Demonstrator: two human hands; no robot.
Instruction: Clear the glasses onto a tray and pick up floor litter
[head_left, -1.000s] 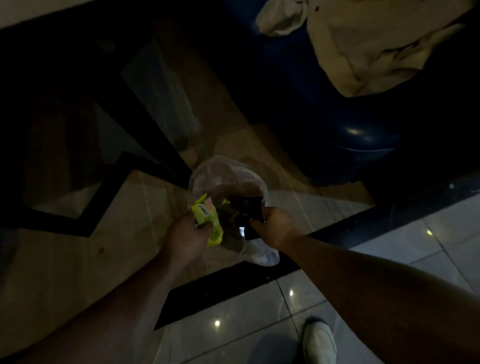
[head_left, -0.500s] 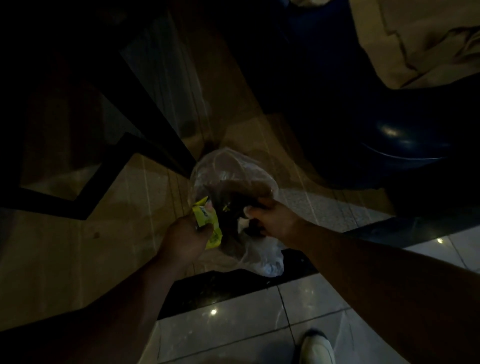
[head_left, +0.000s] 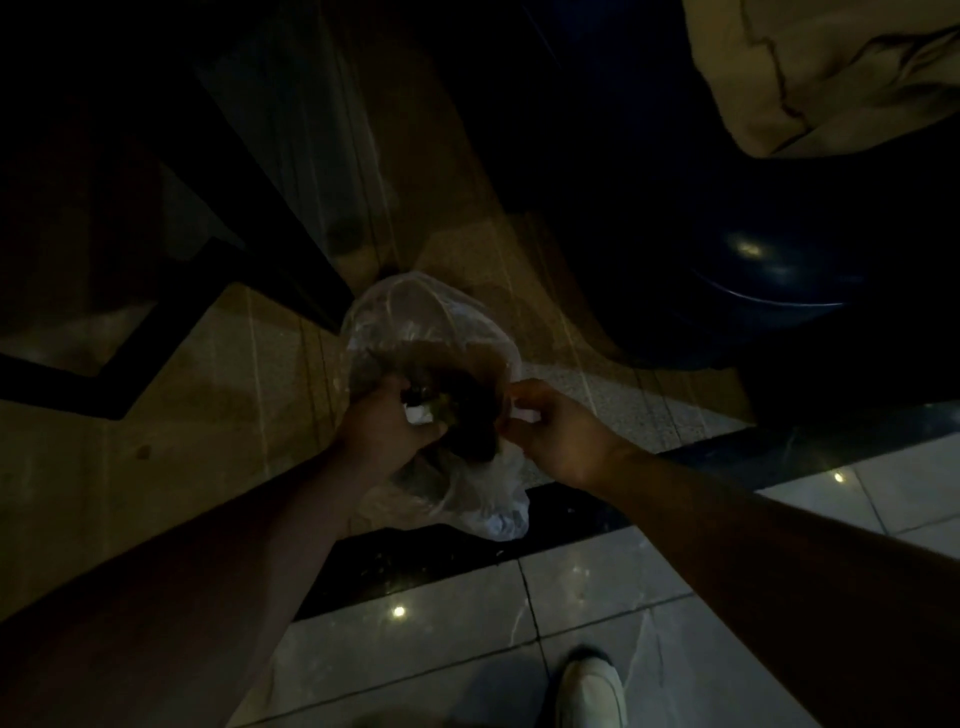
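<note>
Gripping the clear plastic bag (head_left: 431, 332) rim, left hand (head_left: 387, 431) and right hand (head_left: 558, 439) fingers clenched (contents dark).

Floor (head_left: 426, 644): pale glossy tiles at the bottom, a black strip (head_left: 519, 540) across mid-frame, tan stone beyond.
On it: a white shoe (head_left: 592, 691), bottom centre; dark furniture legs (head_left: 171, 332), upper left.

The yellow wrapper held a second ago in the left hand (head_left: 387, 431) has gone from sight into the clear plastic bag (head_left: 431, 332), whose rim the right hand (head_left: 558, 436) now pinches after letting go of the dark object.
</note>
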